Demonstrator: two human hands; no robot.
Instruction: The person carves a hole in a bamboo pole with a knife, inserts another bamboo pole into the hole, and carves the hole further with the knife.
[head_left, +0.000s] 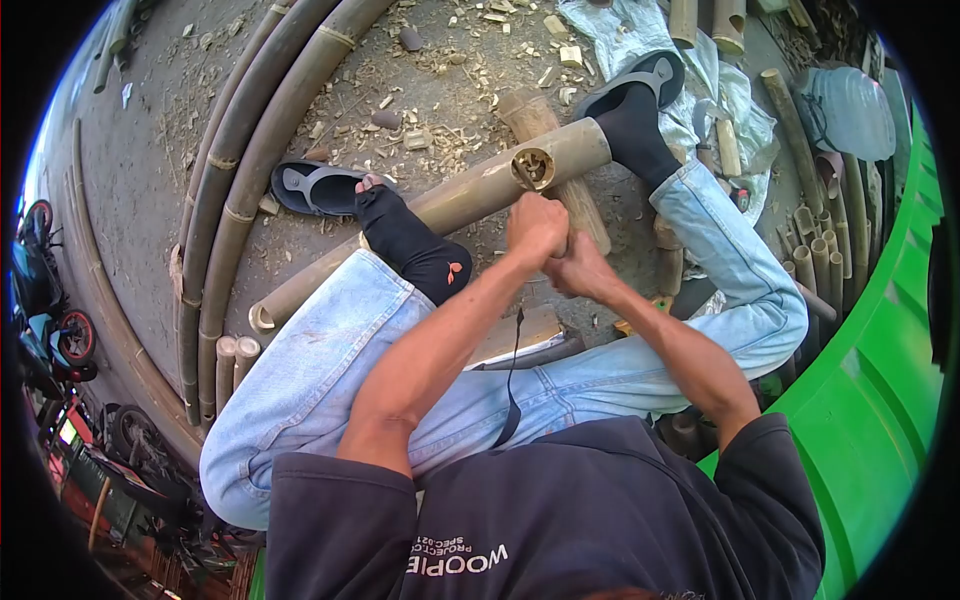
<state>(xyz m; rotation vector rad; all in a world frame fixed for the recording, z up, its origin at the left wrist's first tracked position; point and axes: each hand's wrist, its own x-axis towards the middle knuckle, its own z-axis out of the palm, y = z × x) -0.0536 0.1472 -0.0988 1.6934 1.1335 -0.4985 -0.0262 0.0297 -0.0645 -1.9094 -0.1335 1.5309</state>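
Note:
A thick bamboo pole (470, 190) lies slantwise in front of me, its right end resting across a short wooden block (585, 215). Near that end a round hole (533, 168) is cut in its upper side, with pale ragged matter inside. My left hand (537, 228) is closed just below the hole, around a slim hand tool whose tip points at the opening. Lower and to the right, my right hand (580, 268) is closed around the same tool's rear part. The fingers hide most of the tool, so its exact kind does not show.
My feet in dark socks flank the pole, near two sandals (315, 188). Long curved bamboo poles (250, 200) lie at left. Wood chips (418, 140) litter the ground. At right are cut bamboo pieces (820, 262), a plastic jug (850, 112) and a green corrugated panel (880, 400). Motorbikes stand far left.

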